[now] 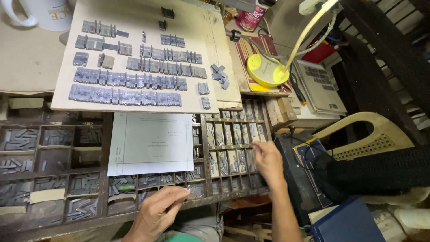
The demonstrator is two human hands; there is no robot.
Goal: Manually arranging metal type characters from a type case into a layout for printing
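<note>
A wooden type case [103,148] with many small compartments of grey metal type fills the lower half of the head view. My left hand [160,210] rests on its front edge, fingers curled, nothing seen in it. My right hand [267,159] reaches into the small compartments at the case's right side, fingertips down among the metal sorts; whether it pinches one is hidden. A printed paper sheet [151,143] lies over the case between my hands. Above it, a wooden board [197,106] carries several rows of set metal type [125,96].
A yellow desk lamp [267,70] stands right of the board, beside loose type pieces [220,76]. A white mug [45,13] sits at top left. A plastic chair [376,134], a blue book [347,224] and a stack of papers [320,87] crowd the right side.
</note>
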